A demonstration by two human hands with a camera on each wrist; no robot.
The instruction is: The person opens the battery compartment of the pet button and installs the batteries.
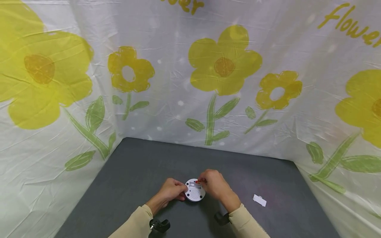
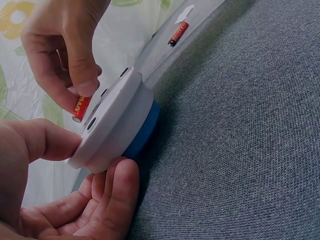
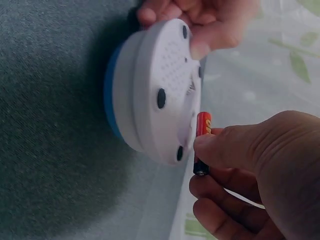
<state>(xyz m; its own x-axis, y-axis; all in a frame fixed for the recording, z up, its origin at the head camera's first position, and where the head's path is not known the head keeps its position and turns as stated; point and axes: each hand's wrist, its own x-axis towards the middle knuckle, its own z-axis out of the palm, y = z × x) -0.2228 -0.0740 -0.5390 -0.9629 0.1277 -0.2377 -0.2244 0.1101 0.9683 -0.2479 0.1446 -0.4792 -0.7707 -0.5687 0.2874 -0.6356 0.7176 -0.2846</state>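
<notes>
Battery (image 3: pixel 203 124), red with one black end, was clamped between the thumb and fingers of the right hand (image 1: pixel 213 182); the thumb covered its middle, so we could see only part of its yellow lettering. We found it at the 12 to 1 o'clock side of the round device (image 1: pixel 194 195), beside the battery slot (image 1: pixel 195 185), but could not tell whether it touched the slot, whose inside was too small to make out.

At 9 o'clock the left hand (image 1: pixel 173 189) gripped the device's white rim, thumb above and fingers partly hidden below. The perforated face looked up; the blue side faced the table (image 1: pixel 143 172), and we could not tell if they touched.

Toward 4 o'clock, well apart, lay a white cover (image 1: pixel 260 200). Only from the left wrist could we make out a second battery (image 2: pixel 178 34), loose on the table. Beige sleeves (image 1: pixel 134 221) ran off the lower edge at 5 and 7 o'clock. At 12 o'clock hung flowered cloth (image 1: pixel 166 115), its top cut off.
</notes>
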